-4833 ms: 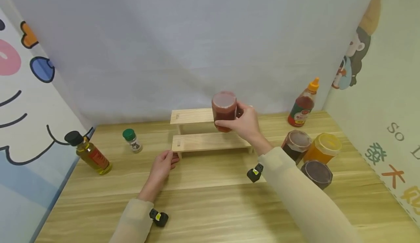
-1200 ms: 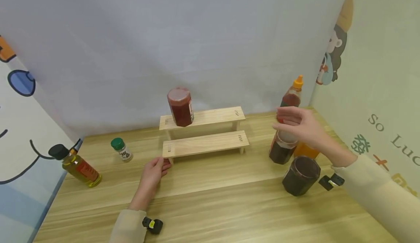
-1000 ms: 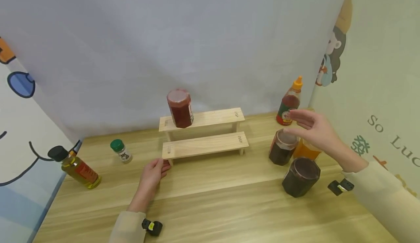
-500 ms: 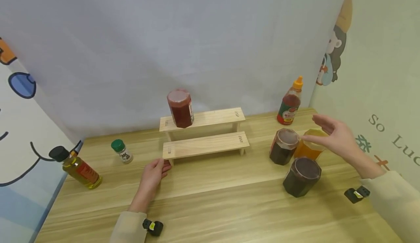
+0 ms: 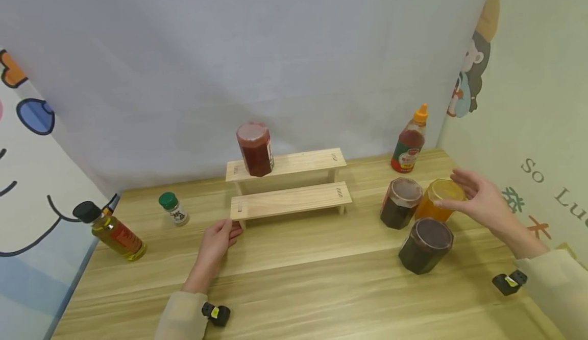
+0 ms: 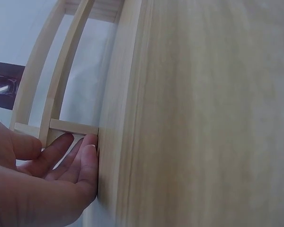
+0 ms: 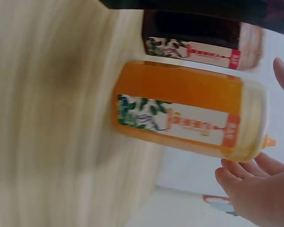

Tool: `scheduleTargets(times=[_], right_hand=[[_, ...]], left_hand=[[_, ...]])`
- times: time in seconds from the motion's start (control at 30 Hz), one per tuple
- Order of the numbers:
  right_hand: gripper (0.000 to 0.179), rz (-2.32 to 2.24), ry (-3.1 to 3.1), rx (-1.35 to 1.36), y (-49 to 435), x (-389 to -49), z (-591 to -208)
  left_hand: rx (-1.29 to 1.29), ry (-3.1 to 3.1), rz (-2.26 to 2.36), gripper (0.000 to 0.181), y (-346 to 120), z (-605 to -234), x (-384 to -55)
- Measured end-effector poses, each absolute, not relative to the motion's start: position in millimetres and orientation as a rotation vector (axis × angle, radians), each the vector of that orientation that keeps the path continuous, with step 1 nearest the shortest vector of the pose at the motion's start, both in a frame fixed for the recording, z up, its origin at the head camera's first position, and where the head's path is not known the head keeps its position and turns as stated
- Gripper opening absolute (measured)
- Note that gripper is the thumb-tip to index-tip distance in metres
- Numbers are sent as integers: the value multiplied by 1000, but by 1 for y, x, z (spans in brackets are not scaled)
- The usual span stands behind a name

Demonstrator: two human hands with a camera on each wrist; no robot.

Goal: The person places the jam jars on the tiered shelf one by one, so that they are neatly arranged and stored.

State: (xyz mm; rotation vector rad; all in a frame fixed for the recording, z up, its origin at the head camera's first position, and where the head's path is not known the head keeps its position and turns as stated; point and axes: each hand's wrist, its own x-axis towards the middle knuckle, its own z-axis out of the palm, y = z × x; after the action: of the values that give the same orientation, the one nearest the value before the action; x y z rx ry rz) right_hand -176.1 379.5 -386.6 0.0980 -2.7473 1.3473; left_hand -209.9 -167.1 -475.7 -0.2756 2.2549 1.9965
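My left hand (image 5: 217, 240) holds the left end of a two-step wooden rack (image 5: 291, 201); in the left wrist view its thumb (image 6: 26, 145) and fingers meet at the lower step's end and leg. My right hand (image 5: 482, 202) is spread at the lid of a jar of orange contents (image 5: 432, 210). In the right wrist view its fingertips (image 7: 232, 168) are at the lid's edge, the thumb apart on the other side. A jar with dark red contents (image 5: 257, 153) stands on the upper step's left part.
Two dark jars, one behind (image 5: 398, 208) and one in front (image 5: 422, 250), stand close beside the orange jar. A sauce bottle (image 5: 409, 148) is behind them. At left are a green-capped shaker (image 5: 174, 210) and an oil bottle (image 5: 118, 235). Walls border the wooden table (image 5: 294, 289).
The red jar went from my right hand onto the upper step. My right hand then moved right and down, past the dark jars, to the orange jar. My left hand stayed at the rack.
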Motion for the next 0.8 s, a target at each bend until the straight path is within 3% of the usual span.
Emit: scheduleTargets(times=[0.33, 0.8], right_hand=[[79, 1353, -2761, 90, 391, -167, -422], [75, 1395, -2706, 115, 393, -173, -447]], left_hand=[[-261, 2257, 1988, 43, -166, -476, -210], [-270, 2262, 1991, 42, -168, -476, -209]])
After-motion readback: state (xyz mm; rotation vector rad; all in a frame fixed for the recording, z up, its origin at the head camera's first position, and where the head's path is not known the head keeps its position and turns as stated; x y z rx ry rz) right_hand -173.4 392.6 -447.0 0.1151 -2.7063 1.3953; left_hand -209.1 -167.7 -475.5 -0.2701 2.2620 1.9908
